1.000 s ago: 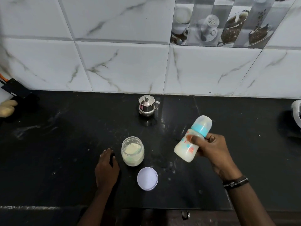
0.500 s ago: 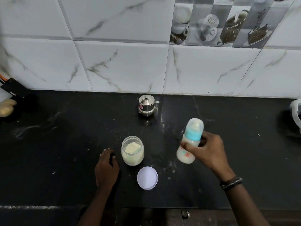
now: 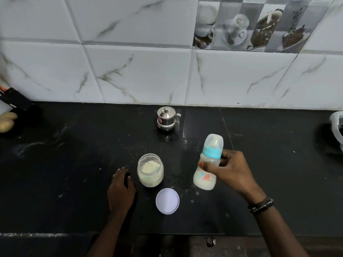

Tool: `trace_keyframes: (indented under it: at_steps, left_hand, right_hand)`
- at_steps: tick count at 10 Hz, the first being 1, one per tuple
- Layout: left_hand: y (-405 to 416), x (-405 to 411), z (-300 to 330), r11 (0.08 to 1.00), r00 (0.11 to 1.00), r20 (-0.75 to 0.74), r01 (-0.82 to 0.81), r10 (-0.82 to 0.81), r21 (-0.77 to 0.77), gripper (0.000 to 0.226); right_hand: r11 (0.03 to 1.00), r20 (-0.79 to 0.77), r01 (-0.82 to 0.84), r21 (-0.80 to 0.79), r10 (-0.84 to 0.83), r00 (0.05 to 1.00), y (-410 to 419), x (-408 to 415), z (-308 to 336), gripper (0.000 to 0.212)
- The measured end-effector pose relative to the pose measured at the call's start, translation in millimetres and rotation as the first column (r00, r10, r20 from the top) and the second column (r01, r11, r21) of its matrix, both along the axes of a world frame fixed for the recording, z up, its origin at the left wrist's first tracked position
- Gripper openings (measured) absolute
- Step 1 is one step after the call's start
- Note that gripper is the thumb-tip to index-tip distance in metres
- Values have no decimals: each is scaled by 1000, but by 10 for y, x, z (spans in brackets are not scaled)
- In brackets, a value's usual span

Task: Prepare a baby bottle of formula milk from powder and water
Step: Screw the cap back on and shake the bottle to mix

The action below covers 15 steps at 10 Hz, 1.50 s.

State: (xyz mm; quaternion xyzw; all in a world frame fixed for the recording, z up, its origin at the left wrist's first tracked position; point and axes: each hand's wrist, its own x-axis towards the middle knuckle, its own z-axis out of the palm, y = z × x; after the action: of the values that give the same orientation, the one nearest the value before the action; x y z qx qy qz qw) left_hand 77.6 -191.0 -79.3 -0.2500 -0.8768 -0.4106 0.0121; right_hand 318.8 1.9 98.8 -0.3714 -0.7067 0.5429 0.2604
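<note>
My right hand (image 3: 233, 170) grips a baby bottle (image 3: 205, 179) around its middle, above the black counter (image 3: 74, 173). The bottle holds white milk, has a blue collar and a clear cap, and leans slightly with its top away from me. An open glass jar (image 3: 150, 173) of pale formula powder stands left of the bottle. Its white lid (image 3: 167, 201) lies flat on the counter in front of it. My left hand (image 3: 121, 190) rests palm down on the counter just left of the jar, holding nothing.
A small steel pot with a lid (image 3: 166, 118) stands near the tiled wall behind the jar. A black object (image 3: 17, 101) and a pale item (image 3: 6, 119) sit at the far left. A white object (image 3: 337, 127) shows at the right edge.
My right hand has swung the bottle from a strong tilt to nearly upright, and it has shifted a little between frames. The left hand, jar and lid have stayed put.
</note>
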Motion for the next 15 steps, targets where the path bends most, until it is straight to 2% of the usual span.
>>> trace_keyframes:
  at_steps: [1,2,3,4,5,6,7,8,9,10,11,12,13,14,15]
  left_hand:
    - [6,-2,8,1000,1000,-3,6,-6,-4,33]
    - [5,8,14,1000,1000,13,-3,3,-7,33]
    - [4,3,36,1000,1000,4,-1,1,-2,33]
    - [2,18,31,1000,1000,2,5,-5,-6,33]
    - [3,2,33,1000,1000,4,-1,1,2,33]
    - [15,6,23,1000,1000,4,2,-2,-4,33]
    - [6,3,7,1000,1000,7,-8,8,2,34]
    - [8,-7,1,1000,1000,2,-2,2,2,34]
    - [4,4,-5,1000,1000,8,-3,3,-7,34]
    - [2,-4,5,1000,1000,4,-3,3,-3,34]
    - [11,-1,6,1000,1000,8,-2,2,-12,34]
    - [-2,-5,-1,1000,1000,7,-7,7,-3,34]
    - [7,0,1,1000,1000,-10,6,-6,17,33]
    - [3,6,-6,1000,1000,-18,7,-7,15,32]
    - [-4,-3,-6,1000,1000,-14,1,-1,15,33]
  right_hand:
    - [1000,-71,5,11,-4,997,26,-10,-7,26]
    - [999,2,32,-33,-31,1000,37,-23,36,26]
    - [998,-82,-40,-43,37,996,42,-2,2,27]
    - [996,-39,22,-81,-25,999,66,-34,23,23]
    - [996,-62,-18,-92,12,998,44,-11,20,25]
    - [996,-99,28,-90,-37,994,61,-17,28,22]
    - [997,2,21,-68,-20,1000,46,-8,48,24]
    - [996,-127,-28,-81,17,992,16,-2,77,20]
    - [999,31,50,-8,-50,998,62,-12,75,22]
    - [996,-46,-19,-91,15,999,45,15,55,17]
    - [996,-93,32,-82,-40,995,76,15,74,24]
    - [997,41,72,-29,-71,997,79,11,93,23]
    - [995,-103,5,-102,-16,995,52,22,94,22]
    - [997,-1,66,-47,-67,998,83,6,96,20]
    - [994,-36,0,-109,-4,999,55,20,92,18]
